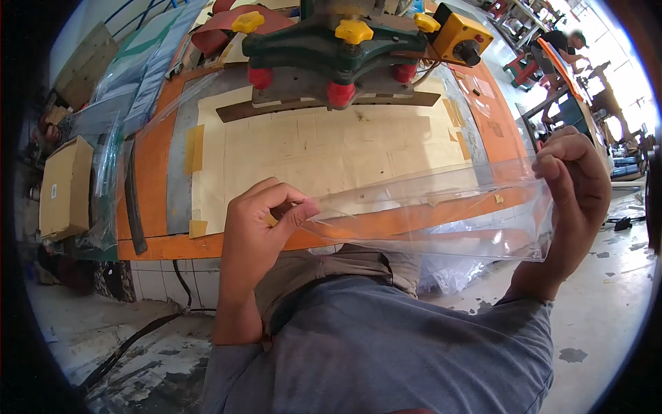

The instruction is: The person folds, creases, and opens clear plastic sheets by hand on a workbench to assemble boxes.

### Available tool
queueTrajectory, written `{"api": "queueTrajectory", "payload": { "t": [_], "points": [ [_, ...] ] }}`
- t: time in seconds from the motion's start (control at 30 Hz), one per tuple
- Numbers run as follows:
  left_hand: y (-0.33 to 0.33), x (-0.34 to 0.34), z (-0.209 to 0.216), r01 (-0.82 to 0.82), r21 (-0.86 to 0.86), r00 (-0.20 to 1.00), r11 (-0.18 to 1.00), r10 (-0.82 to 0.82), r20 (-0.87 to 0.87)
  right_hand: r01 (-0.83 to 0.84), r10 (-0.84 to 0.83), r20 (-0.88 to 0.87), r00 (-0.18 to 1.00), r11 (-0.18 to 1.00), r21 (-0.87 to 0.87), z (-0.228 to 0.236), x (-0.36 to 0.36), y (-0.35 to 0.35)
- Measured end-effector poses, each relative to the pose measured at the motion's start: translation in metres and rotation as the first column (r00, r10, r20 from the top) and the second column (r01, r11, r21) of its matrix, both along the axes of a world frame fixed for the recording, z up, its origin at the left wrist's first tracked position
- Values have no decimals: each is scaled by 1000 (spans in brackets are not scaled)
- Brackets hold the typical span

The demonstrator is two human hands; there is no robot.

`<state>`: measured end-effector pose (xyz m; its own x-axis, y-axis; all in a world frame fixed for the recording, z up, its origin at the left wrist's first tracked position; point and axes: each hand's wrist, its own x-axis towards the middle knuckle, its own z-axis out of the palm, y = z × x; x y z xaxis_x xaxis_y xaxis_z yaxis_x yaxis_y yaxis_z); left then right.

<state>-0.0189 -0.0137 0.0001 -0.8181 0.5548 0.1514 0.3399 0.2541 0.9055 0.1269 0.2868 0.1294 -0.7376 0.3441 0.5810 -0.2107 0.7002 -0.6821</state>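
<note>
Together, the left grip [262,215] and right grip [579,172] pinched a clear plastic sheet [427,221], perhaps folded, over the near tabletop [152,186].

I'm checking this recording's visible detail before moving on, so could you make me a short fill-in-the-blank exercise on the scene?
1. The left hand and right hand hold a clear plastic sheet; nearer the cardboard box is the ____ hand.
2. The knobs atop the green bracket are ____.
3. The round pads beneath it are ____.
4. In the picture, the control box sits to its ____.

Missing words: left; yellow; red; right.
</note>
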Motion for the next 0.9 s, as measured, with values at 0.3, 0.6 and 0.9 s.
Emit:
{"api": "queueTrajectory", "payload": {
  "t": [0.3, 0.6, 0.9],
  "points": [
    [17, -10, -9, 0, 762, 903, 647, -328, 278, -14, 11, -30, 999, 994, -107, -9, -2, 34],
    [24, -10, -10, -23, 646, 947, 763, -191, 259, -31, 24, -26, 999, 928, -372, -30, -12, 65],
    [20, -14, 8, -119, 585, 976, 802, -13, 217, -45, 62, 23, 998, 897, -440, -46, -16, 64]
  ]
}}
